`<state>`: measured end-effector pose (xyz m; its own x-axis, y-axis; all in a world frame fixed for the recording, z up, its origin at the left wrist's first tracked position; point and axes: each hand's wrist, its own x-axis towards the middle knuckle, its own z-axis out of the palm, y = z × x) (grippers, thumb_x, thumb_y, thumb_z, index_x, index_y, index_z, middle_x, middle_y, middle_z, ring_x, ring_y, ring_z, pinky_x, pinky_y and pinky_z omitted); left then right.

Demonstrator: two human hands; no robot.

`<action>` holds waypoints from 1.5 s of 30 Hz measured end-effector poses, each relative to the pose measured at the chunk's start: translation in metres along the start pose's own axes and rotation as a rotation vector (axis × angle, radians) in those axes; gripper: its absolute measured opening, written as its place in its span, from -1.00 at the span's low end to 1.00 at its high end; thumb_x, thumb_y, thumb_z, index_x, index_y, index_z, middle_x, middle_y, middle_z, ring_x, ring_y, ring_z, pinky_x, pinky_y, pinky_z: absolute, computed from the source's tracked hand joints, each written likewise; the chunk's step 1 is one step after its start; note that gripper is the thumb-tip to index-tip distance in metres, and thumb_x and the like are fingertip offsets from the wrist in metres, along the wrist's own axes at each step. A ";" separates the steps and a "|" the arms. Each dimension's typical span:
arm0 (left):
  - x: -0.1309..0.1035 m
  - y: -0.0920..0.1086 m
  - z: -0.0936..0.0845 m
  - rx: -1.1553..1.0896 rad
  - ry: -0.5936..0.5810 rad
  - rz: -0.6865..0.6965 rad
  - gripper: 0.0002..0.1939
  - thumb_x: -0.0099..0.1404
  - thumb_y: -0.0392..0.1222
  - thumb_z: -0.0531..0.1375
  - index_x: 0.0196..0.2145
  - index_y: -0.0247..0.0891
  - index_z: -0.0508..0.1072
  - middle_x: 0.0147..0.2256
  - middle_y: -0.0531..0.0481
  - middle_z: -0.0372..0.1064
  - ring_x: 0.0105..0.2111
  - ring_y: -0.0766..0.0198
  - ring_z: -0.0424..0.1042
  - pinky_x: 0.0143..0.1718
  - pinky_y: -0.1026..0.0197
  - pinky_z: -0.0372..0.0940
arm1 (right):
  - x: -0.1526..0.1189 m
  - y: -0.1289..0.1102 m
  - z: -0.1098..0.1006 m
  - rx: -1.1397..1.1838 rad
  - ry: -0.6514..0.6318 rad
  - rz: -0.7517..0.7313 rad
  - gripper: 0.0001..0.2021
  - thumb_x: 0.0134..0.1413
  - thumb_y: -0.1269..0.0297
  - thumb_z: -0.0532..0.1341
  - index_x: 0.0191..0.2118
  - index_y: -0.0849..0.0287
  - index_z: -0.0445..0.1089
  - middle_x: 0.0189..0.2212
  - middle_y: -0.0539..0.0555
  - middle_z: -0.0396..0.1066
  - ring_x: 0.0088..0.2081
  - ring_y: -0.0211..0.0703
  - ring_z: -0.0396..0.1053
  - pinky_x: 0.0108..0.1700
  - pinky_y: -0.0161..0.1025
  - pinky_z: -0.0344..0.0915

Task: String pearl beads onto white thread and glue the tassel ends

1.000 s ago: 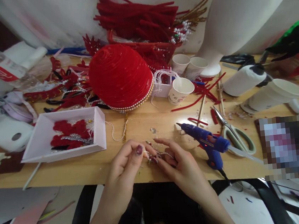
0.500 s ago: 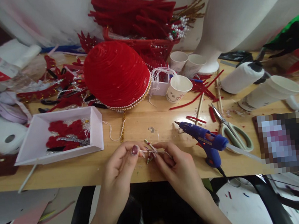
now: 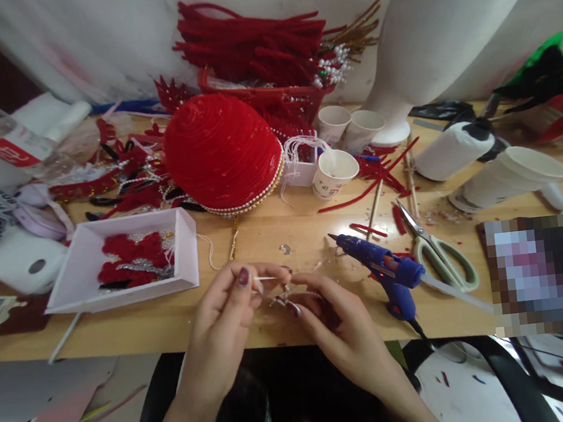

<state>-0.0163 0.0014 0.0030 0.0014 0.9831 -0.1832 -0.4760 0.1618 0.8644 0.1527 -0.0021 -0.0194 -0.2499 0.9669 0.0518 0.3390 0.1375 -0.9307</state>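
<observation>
Near the table's front edge, my left hand (image 3: pixel 229 317) pinches a thin white thread (image 3: pixel 270 278) between thumb and fingers. The thread runs right to a small beaded piece (image 3: pixel 283 298), held between the thumb and fingers of my right hand (image 3: pixel 335 313). A short string of beads trails under the right fingers. The piece is small, and part of it is hidden by the fingertips. A blue glue gun (image 3: pixel 382 264) lies just right of my right hand, with scissors (image 3: pixel 442 254) beyond it.
A white box (image 3: pixel 188 251) with red pieces stands at left. Behind my hands is a red dome (image 3: pixel 222 153) edged with beads. Paper cups (image 3: pixel 335 175), a red basket (image 3: pixel 269 95), a white stand (image 3: pixel 390 119) and a white bottle (image 3: pixel 451 151) stand further back.
My left hand has moved slightly left, and the thread between the hands now looks straighter. My right fingers have shifted on the beaded piece. The view has shifted a little.
</observation>
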 end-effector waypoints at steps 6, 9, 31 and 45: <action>0.014 0.006 0.005 -0.233 -0.033 0.065 -0.81 0.37 -0.15 0.28 -0.42 -0.20 0.55 -0.35 0.05 0.57 -0.22 0.30 0.58 -0.04 0.25 0.46 | -0.007 0.002 0.007 0.244 0.130 -0.053 -0.69 0.37 0.35 0.12 0.15 -0.06 0.33 -0.38 -0.05 0.38 -0.38 -0.24 0.37 -0.30 -0.34 0.36; 0.012 0.008 0.010 -0.314 -0.030 0.060 -0.88 0.29 -0.19 0.35 -0.41 -0.20 0.56 -0.40 0.10 0.54 -0.27 0.34 0.58 -0.04 0.27 0.48 | -0.005 0.002 0.010 0.314 0.186 -0.019 -0.78 0.39 0.29 0.13 0.06 -0.04 0.40 -0.26 0.00 0.49 -0.24 -0.20 0.48 -0.13 -0.28 0.42; -0.010 0.001 0.025 -0.490 -0.103 -0.149 -0.81 0.22 -0.24 0.40 -0.48 -0.32 0.52 -0.47 0.04 0.42 -0.31 0.27 0.55 -0.15 0.29 0.51 | -0.005 -0.015 0.014 0.293 0.077 -0.137 -0.93 0.37 0.26 0.17 -0.12 0.03 0.39 -0.23 -0.03 0.52 -0.19 -0.23 0.47 -0.11 -0.35 0.39; -0.039 0.001 0.013 -0.109 0.015 0.153 -0.74 0.37 -0.10 0.28 -0.46 -0.23 0.52 -0.45 0.06 0.36 -0.35 0.35 0.39 -0.15 0.36 0.40 | -0.012 -0.001 0.015 0.013 0.292 -0.266 -0.87 0.37 0.37 0.12 -0.22 0.09 0.40 -0.38 -0.02 0.44 -0.35 -0.23 0.39 -0.29 -0.28 0.30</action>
<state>-0.0054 -0.0358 0.0170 -0.0911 0.9940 -0.0611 -0.5621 -0.0006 0.8271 0.1418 -0.0169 -0.0248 -0.0580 0.9185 0.3911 0.2855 0.3906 -0.8752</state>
